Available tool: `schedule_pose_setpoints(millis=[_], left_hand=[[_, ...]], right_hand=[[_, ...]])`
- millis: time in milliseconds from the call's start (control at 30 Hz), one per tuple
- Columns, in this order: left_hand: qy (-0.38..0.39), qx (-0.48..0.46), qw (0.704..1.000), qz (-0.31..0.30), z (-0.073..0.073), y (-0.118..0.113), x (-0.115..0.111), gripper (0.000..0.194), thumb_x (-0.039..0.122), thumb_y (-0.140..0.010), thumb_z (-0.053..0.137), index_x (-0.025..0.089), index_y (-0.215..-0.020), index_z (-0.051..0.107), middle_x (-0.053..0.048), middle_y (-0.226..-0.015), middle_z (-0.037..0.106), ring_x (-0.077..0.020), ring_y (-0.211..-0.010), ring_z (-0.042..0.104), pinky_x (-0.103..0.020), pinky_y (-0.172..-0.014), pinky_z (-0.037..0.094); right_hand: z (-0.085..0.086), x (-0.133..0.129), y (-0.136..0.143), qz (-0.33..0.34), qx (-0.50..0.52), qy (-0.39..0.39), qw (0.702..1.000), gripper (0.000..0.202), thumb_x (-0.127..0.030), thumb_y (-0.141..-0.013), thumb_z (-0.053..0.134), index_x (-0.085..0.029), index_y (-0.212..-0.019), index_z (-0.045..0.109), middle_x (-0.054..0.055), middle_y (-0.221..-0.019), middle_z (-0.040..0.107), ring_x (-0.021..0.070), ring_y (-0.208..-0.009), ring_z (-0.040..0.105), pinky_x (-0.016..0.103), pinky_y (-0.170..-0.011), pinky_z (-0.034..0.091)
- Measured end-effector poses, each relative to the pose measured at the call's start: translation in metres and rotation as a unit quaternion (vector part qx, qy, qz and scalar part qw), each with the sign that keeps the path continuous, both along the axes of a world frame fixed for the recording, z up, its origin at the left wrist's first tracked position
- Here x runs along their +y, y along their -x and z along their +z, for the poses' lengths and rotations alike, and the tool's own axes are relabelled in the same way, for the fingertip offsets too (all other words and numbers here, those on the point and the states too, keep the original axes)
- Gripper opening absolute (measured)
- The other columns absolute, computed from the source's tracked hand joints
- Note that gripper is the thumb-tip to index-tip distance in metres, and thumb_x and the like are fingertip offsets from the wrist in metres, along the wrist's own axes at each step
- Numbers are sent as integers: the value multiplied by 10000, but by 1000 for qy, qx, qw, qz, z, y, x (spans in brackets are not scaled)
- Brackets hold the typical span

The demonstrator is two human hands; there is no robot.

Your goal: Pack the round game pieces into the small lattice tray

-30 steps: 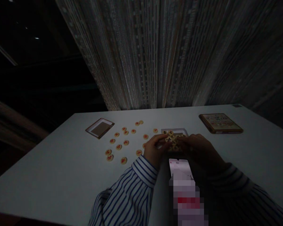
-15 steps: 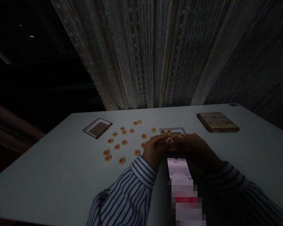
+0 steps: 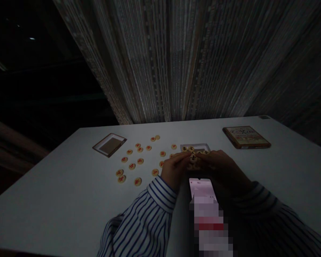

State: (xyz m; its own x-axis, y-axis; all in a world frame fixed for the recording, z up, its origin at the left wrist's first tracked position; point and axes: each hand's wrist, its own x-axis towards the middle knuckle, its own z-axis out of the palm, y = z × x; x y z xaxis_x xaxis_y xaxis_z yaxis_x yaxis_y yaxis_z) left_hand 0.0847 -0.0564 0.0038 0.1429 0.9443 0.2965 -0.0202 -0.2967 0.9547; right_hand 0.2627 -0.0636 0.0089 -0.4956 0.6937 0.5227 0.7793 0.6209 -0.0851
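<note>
Between the fingertips of my left hand (image 3: 174, 168) and my right hand (image 3: 221, 167) is a round Chinese chess piece (image 3: 193, 157) with a black character. Both hands are closed, their fingers pinched in at its sides. Right behind them lies a shallow white-rimmed box tray (image 3: 202, 146) with several black-marked pieces (image 3: 191, 149) in it. My hands hide the tray's near part. Left of my left hand, several red-marked Chinese chess pieces (image 3: 140, 161) lie scattered on the white table (image 3: 69, 189).
A lit phone (image 3: 202, 187) lies just below my hands, its lower part pixelated. At the back left is an open box part (image 3: 109, 144) with a brown bottom. A flat printed box (image 3: 246, 136) lies at the right. Striped curtains (image 3: 173, 71) hang behind the table.
The piece between my fingers sits slightly lower and shows its black character at a different angle. Both hands stay in nearly the same place, and the view has shifted a little.
</note>
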Motion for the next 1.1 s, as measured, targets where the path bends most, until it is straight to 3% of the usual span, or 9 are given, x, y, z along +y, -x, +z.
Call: schedule_pose_setpoints(millis=[367, 600, 833, 967, 1100], left_hand=[[75, -63, 995, -18, -3, -3, 0, 145, 136, -662, 664, 167, -799, 699, -60, -872, 711, -170, -831, 652, -338, -808, 521], [75, -47, 996, 7, -1, -4, 0, 125, 114, -676, 640, 163, -774, 701, -50, -825, 715, -162, -801, 653, -335, -799, 522], [55, -18, 998, 8, -1, -3, 0, 120, 116, -684, 637, 163, -776, 697, -57, -841, 711, -163, -811, 648, -329, -795, 518], [17, 33, 999, 30, -2, -2, 1, 130, 142, -732, 593, 166, -819, 688, -57, -844, 705, -161, -793, 644, -317, -764, 522], [-71, 166, 979, 98, -6, 3, 2, 153, 151, -761, 559, 157, -864, 672, -72, -856, 685, -168, -801, 626, -311, -750, 510]], right_hand=[[10, -3, 4, 9, 34, 25, 999, 341, -370, -891, 357, -214, -1013, 635, 53, -776, 665, 161, -677, 565, 299, -595, 375], [16, -3, 8, 11, 27, 36, 999, 342, -393, -898, 353, -215, -915, 645, 56, -775, 680, 158, -667, 584, 277, -573, 385], [8, 0, 7, 15, 40, 10, 999, 295, -363, -867, 417, -177, -928, 637, 72, -789, 685, 165, -679, 600, 286, -583, 416], [8, -1, 5, 4, 50, 4, 999, 268, -342, -853, 446, -175, -949, 633, 81, -820, 687, 174, -717, 612, 301, -612, 443], [12, -2, -2, -24, 87, -17, 996, 267, -353, -853, 459, -181, -972, 625, 87, -859, 689, 191, -768, 622, 332, -655, 477]])
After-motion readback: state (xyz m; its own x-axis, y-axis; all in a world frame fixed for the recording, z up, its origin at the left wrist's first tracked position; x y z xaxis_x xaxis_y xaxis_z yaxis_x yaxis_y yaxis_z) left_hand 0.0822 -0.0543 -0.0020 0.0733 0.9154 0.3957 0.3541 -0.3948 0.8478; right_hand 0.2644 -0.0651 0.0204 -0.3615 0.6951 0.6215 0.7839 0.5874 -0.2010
